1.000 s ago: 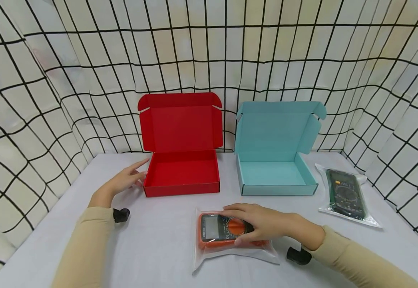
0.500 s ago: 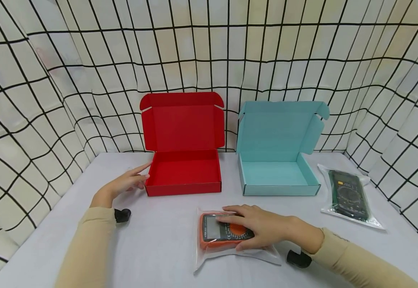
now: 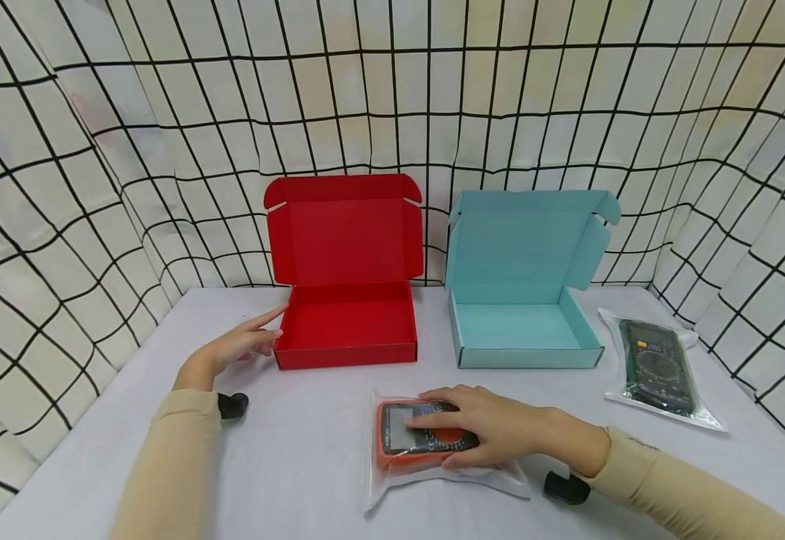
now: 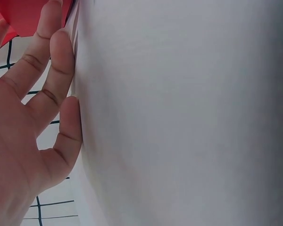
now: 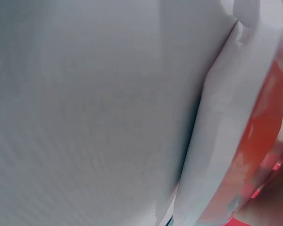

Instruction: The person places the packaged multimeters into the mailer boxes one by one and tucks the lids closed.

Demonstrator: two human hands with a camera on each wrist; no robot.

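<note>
Red box (image 3: 345, 357) is being touched by left hand (image 3: 233, 347), fingers wide; bagged orange multimeter (image 3: 411, 444) is being covered by right hand (image 3: 500, 427), fingers spread. Fine print isn't being resolved.

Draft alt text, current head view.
A person's right hand rests on a bagged orange multimeter on a white table; the left hand touches the left side of an open red box. Right of it are an open light-blue box and, farther right, a dark bagged multimeter.

head: high, forward-down | wrists: close, across table (image 4: 179, 113) | head/left share: red box (image 3: 347, 356) | head/right share: orange multimeter (image 5: 254, 141)
</note>
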